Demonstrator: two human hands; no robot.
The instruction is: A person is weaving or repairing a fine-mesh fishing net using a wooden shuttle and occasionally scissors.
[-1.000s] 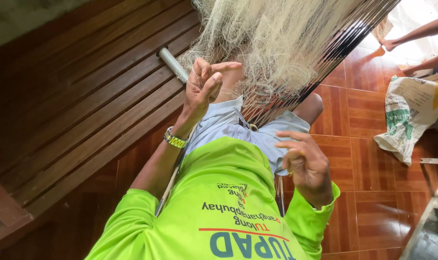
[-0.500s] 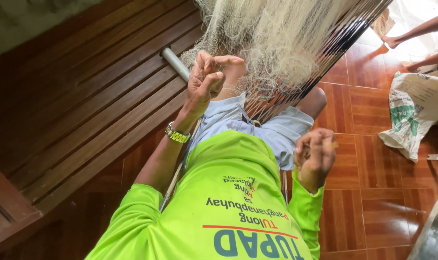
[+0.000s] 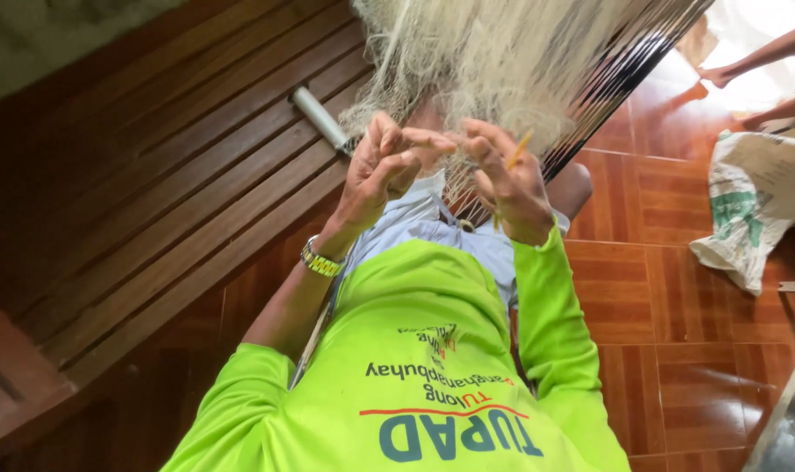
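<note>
A mass of pale, stringy fibres (image 3: 494,52) hangs in front of me, over a band of taut dark threads (image 3: 629,65). My left hand (image 3: 387,170), a beaded bracelet on its wrist, is raised with fingers pinched on strands at the fibres' lower edge. My right hand (image 3: 507,188) is up beside it, almost touching, and holds a thin yellow stick (image 3: 520,149) between its fingers. Both hands are just below the fibre mass. Below them are my bright green long-sleeved shirt (image 3: 424,350) and light blue cloth (image 3: 415,227) on my lap.
A white cylinder (image 3: 319,118) lies on the slatted dark wooden bench (image 3: 153,192) at the left. A printed white sack (image 3: 756,205) sits on the red-brown tiled floor (image 3: 677,350) at the right. Another person's bare limbs (image 3: 764,57) show at the top right.
My right hand has risen from my lap up to the fibres, closing on the yellow stick beside my left hand. The left hand stayed raised at the strands.
</note>
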